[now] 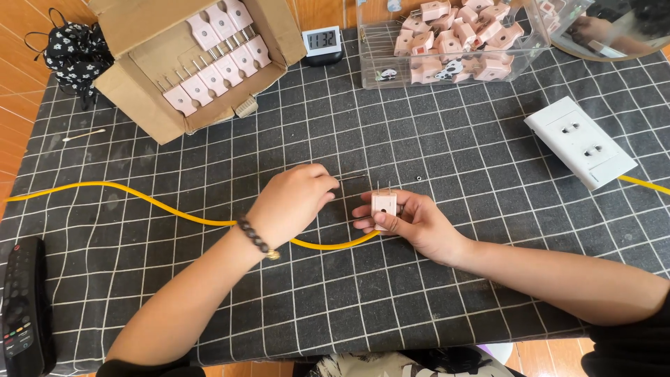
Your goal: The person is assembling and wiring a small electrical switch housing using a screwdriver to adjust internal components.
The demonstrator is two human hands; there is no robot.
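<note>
Item, near edge: a black remote control (pixel 22 307) is lying at the left corner of the dark grid-patterned mat (pixel 433 293).

Item, centre: the left hand (pixel 293 202), wearing a bead bracelet (pixel 257 239), is resting knuckles up on the mat, its fingers curled narrowly together, fingertips pinching at a thin metal pin (pixel 352 177) that is lying just ahead of them; whether the pin is actually gripped cannot be told.

Item, centre right: the right hand (pixel 412 222) is holding a small pink plug (pixel 384 205) between thumb and fingers, prongs pointing away from the person. The plug is sitting just beside the left fingertips, slightly above the mat.

Item: a yellow cable (pixel 139 195) is running from the left edge across the mat and passing under both hands.

Item, right: a white double socket (pixel 579 142) is lying flat, well apart from the hands.

Item, far left: a cardboard box (pixel 139 105) is holding rows of pink plugs; a black floral pouch (pixel 73 52) is sitting beside it.

Item, far centre: a small digital clock (pixel 322 43) is standing upright.

Item, far right: a clear plastic bin (pixel 377 63) is holding a loose heap of pink plugs.
</note>
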